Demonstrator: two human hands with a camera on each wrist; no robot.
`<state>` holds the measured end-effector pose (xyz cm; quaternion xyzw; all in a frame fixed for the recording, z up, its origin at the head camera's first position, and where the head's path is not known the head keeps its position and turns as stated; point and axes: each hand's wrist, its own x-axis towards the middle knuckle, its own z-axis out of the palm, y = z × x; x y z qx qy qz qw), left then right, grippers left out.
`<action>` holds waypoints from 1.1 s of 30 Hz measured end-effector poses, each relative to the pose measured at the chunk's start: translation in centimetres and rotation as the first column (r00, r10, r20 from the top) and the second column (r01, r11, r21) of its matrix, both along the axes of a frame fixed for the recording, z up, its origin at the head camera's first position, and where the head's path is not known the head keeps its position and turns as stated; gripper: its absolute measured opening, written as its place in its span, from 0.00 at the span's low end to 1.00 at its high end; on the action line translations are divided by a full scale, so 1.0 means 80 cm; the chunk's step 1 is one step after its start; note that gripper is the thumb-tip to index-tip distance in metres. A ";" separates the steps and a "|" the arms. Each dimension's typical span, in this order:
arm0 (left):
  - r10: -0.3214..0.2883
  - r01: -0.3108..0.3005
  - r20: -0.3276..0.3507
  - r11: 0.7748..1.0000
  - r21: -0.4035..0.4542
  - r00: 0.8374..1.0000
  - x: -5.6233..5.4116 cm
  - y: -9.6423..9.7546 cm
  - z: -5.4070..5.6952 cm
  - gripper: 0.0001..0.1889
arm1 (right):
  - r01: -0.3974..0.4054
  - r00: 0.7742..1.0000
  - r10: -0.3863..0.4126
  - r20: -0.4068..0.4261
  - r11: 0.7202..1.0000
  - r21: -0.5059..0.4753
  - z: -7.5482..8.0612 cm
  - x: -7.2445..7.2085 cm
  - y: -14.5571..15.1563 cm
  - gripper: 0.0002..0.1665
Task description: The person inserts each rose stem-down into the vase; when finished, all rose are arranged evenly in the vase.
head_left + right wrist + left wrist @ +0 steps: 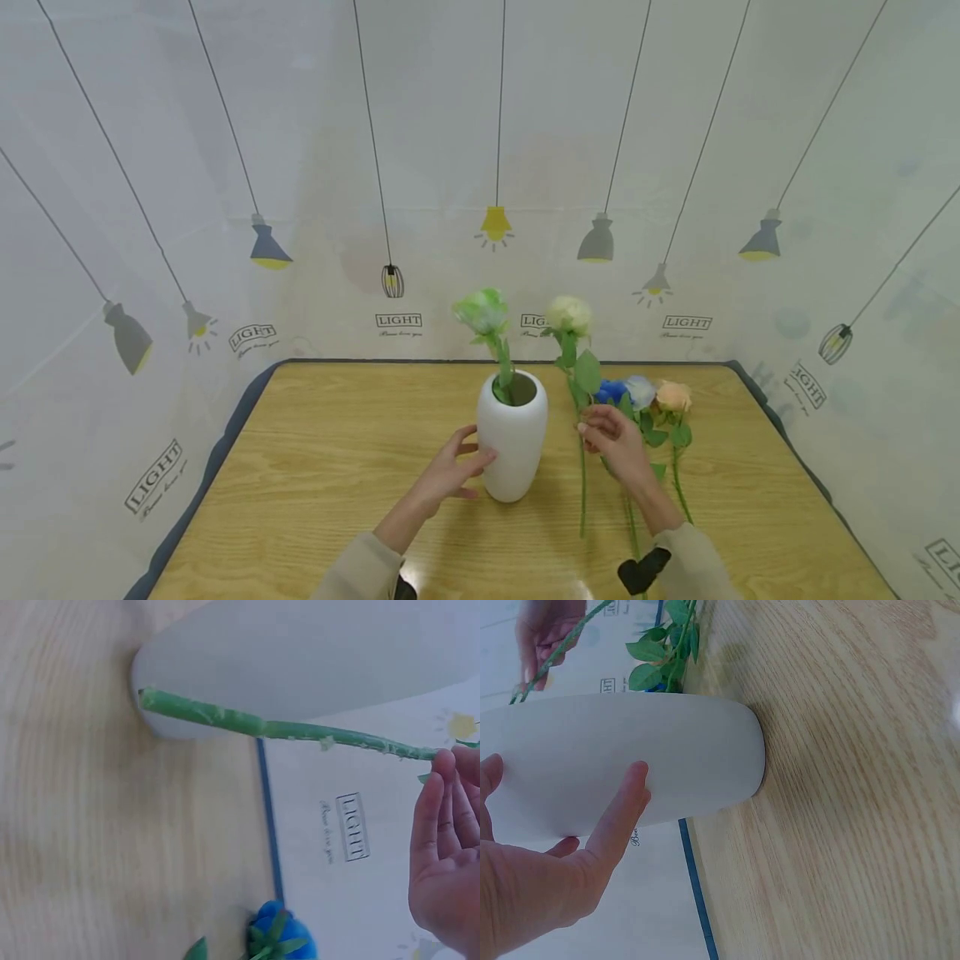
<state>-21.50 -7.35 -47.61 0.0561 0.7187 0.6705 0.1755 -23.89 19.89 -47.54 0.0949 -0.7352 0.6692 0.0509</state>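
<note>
A white vase [512,450] stands upright on the table, a green-and-white artificial flower [483,315] in its mouth. My left hand [448,473] touches the vase's left side with spread, fairly straight fingers; in the left wrist view a fingertip [637,771] rests against its wall. To the vase's right, my right hand [611,435] pinches the stem of a cream rose [570,317] between thumb and fingers. That rose is held upright, bloom at the top. Its bare green stem [300,732] hangs below the fingers and overlaps the vase in the right wrist view.
Beyond my right hand lie a blue flower [611,391], a pale blue-white flower [640,392] and a peach rose [673,396], stems toward me. The wooden table [337,450] has a dark edging. A lamp-printed curtain [442,167] surrounds its back and sides.
</note>
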 end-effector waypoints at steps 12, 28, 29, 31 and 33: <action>0.003 -0.003 0.004 1.000 -0.004 1.000 -0.002 0.001 -0.001 0.41 | 0.076 0.994 -0.098 -0.047 0.936 -0.343 0.073 0.009 -0.022 0.14; 0.001 -0.001 -0.007 1.000 -0.005 1.000 -0.003 0.000 -0.002 0.41 | 0.118 0.981 -0.193 -0.004 0.614 -0.780 0.144 -0.009 -0.045 0.13; 0.000 0.000 -0.006 1.000 -0.005 1.000 -0.002 0.000 -0.002 0.41 | 0.128 0.976 -0.219 -0.015 0.623 -0.771 0.147 -0.011 -0.047 0.13; -0.003 0.003 -0.009 1.000 -0.003 1.000 -0.002 0.000 -0.002 0.40 | 0.147 0.963 -0.266 -0.041 0.648 -0.747 0.150 -0.017 -0.050 0.13; -0.005 0.005 -0.009 1.000 -0.001 1.000 -0.002 0.000 -0.001 0.40 | 0.159 0.948 -0.308 -0.085 0.686 -0.710 0.153 -0.021 -0.054 0.13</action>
